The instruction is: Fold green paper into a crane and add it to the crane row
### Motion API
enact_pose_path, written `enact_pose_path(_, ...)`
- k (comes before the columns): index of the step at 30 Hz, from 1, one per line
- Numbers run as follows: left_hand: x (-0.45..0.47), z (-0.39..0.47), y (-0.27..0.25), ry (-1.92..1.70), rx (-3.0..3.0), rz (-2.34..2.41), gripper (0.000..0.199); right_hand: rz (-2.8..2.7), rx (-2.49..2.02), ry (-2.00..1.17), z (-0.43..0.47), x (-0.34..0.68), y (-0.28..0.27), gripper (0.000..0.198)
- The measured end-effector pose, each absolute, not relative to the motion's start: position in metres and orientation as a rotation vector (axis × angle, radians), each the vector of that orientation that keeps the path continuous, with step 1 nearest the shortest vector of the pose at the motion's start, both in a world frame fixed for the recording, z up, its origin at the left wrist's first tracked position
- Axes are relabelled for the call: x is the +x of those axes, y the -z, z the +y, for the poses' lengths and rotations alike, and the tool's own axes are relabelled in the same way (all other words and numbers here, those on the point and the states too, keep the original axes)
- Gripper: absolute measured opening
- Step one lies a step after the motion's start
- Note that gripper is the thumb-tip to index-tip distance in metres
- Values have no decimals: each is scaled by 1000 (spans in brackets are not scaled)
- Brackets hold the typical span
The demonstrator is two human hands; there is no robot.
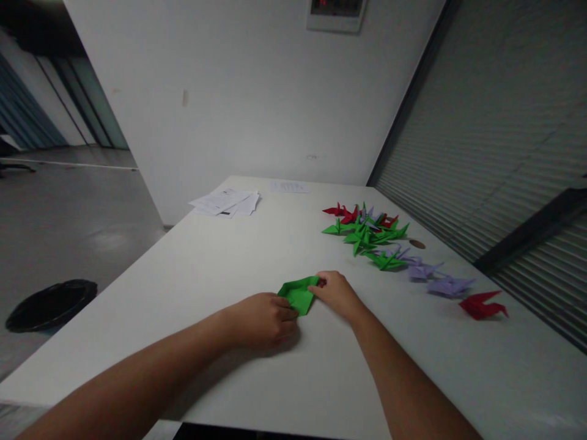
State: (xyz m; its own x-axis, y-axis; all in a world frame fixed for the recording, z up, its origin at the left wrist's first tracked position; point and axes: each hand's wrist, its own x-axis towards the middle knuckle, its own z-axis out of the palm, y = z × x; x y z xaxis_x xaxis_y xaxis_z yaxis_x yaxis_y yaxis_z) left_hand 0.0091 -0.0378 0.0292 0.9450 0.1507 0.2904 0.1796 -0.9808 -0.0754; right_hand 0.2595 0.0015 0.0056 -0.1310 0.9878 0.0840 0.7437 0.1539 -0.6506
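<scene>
A partly folded sheet of green origami paper (299, 296) is held between both hands, low over the white table (220, 263). My left hand (268, 319) grips its left and lower edge, the fingers curled around it and partly hidden. At the upper right corner, my right hand (335, 291) pinches the paper between thumb and fingers. Creases show on the sheet. Beyond it to the right lie several folded paper cranes: green cranes (362, 237), purple cranes (449, 285) and a red crane (482, 305) closest to me.
Printed papers (227, 200) lie at the far left of the table, with another sheet (288, 187) near the wall. A round hole (417, 244) is in the tabletop at right, near the window blinds (495, 122). A black-lined bin (50, 305) stands on the floor at left.
</scene>
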Motion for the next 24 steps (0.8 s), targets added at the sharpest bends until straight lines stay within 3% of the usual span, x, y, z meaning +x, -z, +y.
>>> enact_pose_path(2, 10, -41, -30, 373, -3001, -200, 14, -1951, -1640, -612, 2, 261, -6, 2)
enact_pose_path(14, 6, -44, -43, 350, -2978, -244, 18, -2181, -1380, -353, 1, 269, -2, 21)
enact_pose_path(19, 4, -42, -41, 359, -3010, -255, 17, -2214, -1238, -296, -2, 266, -4, 4)
enact_pose_path(24, 1, -38, -39, 361, -3064, -235, 13, -2300, -1291, -275, 2, 265, 0, 9)
